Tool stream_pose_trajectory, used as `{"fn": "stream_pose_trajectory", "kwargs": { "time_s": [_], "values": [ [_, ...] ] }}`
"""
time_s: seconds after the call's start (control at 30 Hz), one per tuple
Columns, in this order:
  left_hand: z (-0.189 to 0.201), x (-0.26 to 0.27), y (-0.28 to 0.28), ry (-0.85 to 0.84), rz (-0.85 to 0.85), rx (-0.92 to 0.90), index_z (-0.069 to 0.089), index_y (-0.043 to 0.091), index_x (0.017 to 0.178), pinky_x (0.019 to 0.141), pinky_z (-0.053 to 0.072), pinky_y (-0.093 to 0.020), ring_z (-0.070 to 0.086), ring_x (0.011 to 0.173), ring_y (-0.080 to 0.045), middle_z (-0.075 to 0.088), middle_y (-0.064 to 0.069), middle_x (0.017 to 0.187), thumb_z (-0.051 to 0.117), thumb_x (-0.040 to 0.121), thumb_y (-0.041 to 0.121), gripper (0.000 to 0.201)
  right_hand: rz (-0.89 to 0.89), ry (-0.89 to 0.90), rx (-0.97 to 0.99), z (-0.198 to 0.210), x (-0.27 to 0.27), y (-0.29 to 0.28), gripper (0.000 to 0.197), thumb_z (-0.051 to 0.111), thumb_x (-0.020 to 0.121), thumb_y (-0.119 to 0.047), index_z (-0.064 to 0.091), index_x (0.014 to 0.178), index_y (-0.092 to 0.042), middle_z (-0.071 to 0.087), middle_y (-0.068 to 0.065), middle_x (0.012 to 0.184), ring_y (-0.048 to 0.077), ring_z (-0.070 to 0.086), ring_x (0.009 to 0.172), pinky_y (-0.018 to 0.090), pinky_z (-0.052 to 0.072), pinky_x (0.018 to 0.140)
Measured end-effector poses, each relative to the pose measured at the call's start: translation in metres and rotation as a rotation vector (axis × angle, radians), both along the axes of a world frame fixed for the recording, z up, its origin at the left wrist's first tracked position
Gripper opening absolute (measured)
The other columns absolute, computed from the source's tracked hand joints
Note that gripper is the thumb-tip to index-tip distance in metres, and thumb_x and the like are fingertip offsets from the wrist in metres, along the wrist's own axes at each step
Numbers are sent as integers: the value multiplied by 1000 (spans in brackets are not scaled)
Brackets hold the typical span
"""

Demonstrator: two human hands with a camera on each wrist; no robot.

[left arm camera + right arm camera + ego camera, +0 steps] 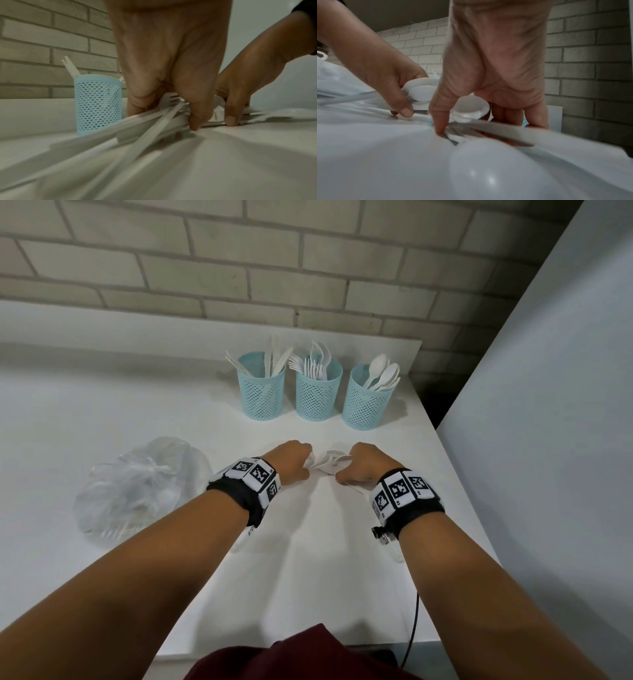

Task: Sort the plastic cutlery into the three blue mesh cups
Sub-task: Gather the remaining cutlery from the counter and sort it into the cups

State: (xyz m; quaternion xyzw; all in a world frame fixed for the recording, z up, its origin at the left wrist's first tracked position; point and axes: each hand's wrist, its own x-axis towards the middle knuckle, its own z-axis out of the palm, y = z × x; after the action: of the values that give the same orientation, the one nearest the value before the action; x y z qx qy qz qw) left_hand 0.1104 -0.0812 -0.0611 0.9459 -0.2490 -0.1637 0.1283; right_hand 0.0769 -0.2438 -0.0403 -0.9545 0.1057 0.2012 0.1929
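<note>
Three blue mesh cups stand in a row at the back: the left cup (262,395) holds knives, the middle cup (317,397) forks, the right cup (366,404) spoons. In front of them a heap of loose white plastic cutlery (327,463) lies on the white table (342,559). My left hand (301,463) and right hand (346,470) are down on it side by side, fingers curled. The left hand (164,116) grips several handles, with fork tines (173,99) showing under the palm. The right hand (488,125) pinches handles, with a spoon bowl (471,106) beneath it.
A knotted clear plastic bag (137,491) with more cutlery lies to the left of my left wrist. A brick wall (274,268) backs the table and a grey panel (548,405) closes the right side. A black cable (412,628) hangs off the front right edge.
</note>
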Motion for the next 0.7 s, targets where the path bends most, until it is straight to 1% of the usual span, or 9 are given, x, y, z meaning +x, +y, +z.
{"fn": "stream_pose_trajectory", "kwargs": {
  "time_s": [0.1,0.17,0.23,0.3,0.37,0.4,0.5,0.6,0.7],
  "values": [
    [8,3,6,54,40,-20,53,3,93,74,34,-27,54,103,-31,59,-18,109,55,87,13,12,-29,-54,39,0,3,0,21,67,72,-12,55,87,-4,60,8,92,24,58,85,27,45,66],
    [11,6,10,115,89,-43,54,4,93,74,35,-27,54,99,-30,57,-14,101,54,88,15,12,-67,-35,121,-2,7,0,26,68,69,-7,58,91,0,63,9,96,25,62,88,32,51,71],
    [11,9,12,177,150,-95,53,6,79,72,37,-27,55,85,-26,57,-8,87,53,88,14,12,-130,4,235,0,10,0,25,66,66,-3,60,89,3,62,13,79,25,61,68,32,51,63],
    [10,11,12,231,221,-190,46,12,65,65,41,-23,58,67,-18,58,-4,70,51,90,12,26,-167,23,261,6,10,0,6,62,71,-5,58,72,-2,54,10,59,20,50,48,24,42,52],
    [12,12,12,314,302,-337,46,11,67,53,45,-18,59,54,-9,57,-3,67,50,93,12,26,-182,19,267,10,12,-3,12,61,75,-10,55,66,-7,53,7,56,19,47,47,21,40,52],
    [14,11,12,340,322,-391,52,8,71,53,46,-18,60,56,-10,59,-6,70,50,93,14,23,-187,32,291,12,12,-2,11,60,76,-11,55,67,-6,54,8,59,21,49,50,23,43,55],
    [16,12,9,382,377,-549,62,-2,86,67,49,-30,63,68,-25,65,-16,81,53,93,20,25,-235,98,428,16,15,1,9,54,80,-7,54,71,-4,53,13,61,22,49,50,32,47,61],
    [15,11,4,466,497,-741,57,4,80,44,47,-18,60,56,-17,61,-12,75,51,94,9,16,-280,112,538,25,18,6,7,49,86,-6,52,80,-5,53,11,62,21,48,46,31,48,61],
    [13,11,0,492,512,-865,57,4,79,38,42,-15,58,45,-12,58,-13,71,51,94,7,16,-283,67,665,30,22,10,10,45,91,-4,54,93,-5,66,11,76,23,58,59,30,52,59]
  ]
}}
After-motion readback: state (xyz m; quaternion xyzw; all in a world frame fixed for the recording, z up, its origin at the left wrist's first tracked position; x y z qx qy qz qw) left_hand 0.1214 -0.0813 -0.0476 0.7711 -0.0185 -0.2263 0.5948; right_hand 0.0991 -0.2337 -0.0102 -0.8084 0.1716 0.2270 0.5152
